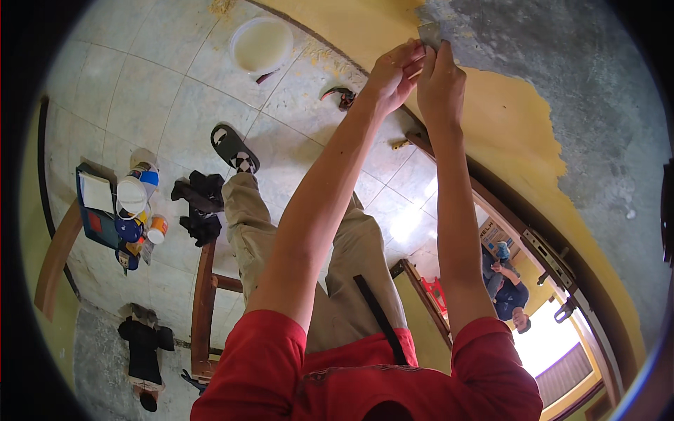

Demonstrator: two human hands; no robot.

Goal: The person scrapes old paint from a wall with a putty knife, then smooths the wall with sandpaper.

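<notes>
At the top of the head view both my hands are raised against a wall of yellow paint and bare grey plaster [604, 119]. A flat grey scraper blade [430, 34] lies on the border where yellow meets grey. My right hand [441, 81] is closed around the scraper, its handle hidden by the fingers. Beside it, my left hand [394, 76] has bent fingers with the tips at the blade's edge, seemingly pinching it. Yellow paint flakes [321, 55] lie scattered on the tiled floor below the wall.
A white tub of pale liquid [261, 46] stands near the wall, with a dark red-and-black object [342, 97] nearby. Paint containers [133, 193], a dark cloth [200, 203] and wooden frame pieces [203, 302] are at left. A doorway with another person [509, 295] is at right.
</notes>
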